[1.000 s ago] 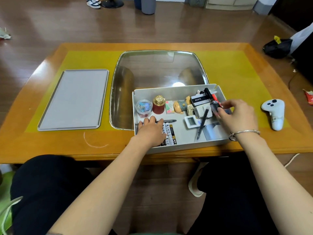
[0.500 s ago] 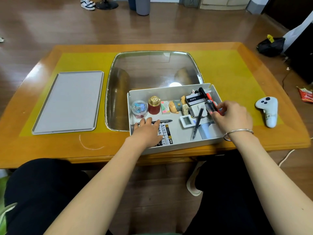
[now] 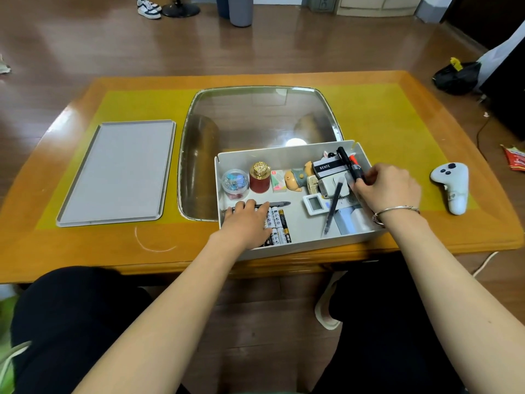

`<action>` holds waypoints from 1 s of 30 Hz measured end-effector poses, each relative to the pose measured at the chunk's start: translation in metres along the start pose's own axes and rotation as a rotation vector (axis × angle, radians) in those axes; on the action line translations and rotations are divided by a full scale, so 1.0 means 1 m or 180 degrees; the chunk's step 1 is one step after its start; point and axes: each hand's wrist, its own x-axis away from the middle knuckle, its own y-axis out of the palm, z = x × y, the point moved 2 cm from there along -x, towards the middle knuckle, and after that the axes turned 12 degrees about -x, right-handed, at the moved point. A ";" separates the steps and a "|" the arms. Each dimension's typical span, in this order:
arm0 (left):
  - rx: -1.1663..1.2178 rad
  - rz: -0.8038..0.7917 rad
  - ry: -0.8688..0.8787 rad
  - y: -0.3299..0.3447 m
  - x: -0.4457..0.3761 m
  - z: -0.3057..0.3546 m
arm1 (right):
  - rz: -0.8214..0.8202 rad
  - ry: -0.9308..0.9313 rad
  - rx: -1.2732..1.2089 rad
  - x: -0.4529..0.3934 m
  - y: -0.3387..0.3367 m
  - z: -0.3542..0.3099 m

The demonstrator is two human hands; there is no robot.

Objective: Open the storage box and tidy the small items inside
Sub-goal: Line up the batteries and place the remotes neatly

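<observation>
Sitting open at the table's [image 3: 369, 115] near edge, the box [image 3: 284, 157] holds clips tub [image 3: 235, 181], red jar [image 3: 259, 178], figurine [image 3: 295, 177] etc; lid [image 3: 116, 172] lies flat well to its left. Left hand [image 3: 247, 223], fingers fairly straight, rests flat on batteries [image 3: 279, 226] w/ fingertips at a pen [image 3: 277, 204], gripping nothing. Right hand [image 3: 389, 190] curls round black marker [image 3: 350, 167] at box's right side, a red marker [image 3: 353, 160] just behind it; controller [image 3: 451, 186] lies beside the box on the right.

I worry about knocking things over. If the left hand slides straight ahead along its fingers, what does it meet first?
The left hand already touches the dark grey pen; beyond it probably the red jar with gold lid.
</observation>
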 end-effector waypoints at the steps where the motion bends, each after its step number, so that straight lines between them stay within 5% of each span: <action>1: -0.0005 -0.0004 0.0006 0.000 0.000 0.000 | 0.0011 0.0024 -0.0021 0.000 0.000 0.000; 9: 0.0108 0.0155 -0.0008 0.003 -0.001 0.000 | 0.0248 0.0026 -0.0377 -0.002 -0.001 -0.001; 14: 0.0053 0.0080 0.0029 0.003 -0.003 -0.001 | 0.0476 -0.0463 -0.0978 -0.001 -0.002 -0.005; 17: 0.0199 0.0548 0.0155 -0.001 0.000 0.000 | 0.0552 -0.0931 -0.1322 0.000 -0.003 -0.014; 24: 0.1569 0.2258 0.0199 -0.034 0.016 -0.001 | -0.0614 -0.2016 -0.1453 0.019 0.009 -0.063; 30: 0.0665 0.2461 0.0309 -0.045 0.023 -0.011 | -0.1193 -0.2054 -0.1508 0.039 0.027 -0.091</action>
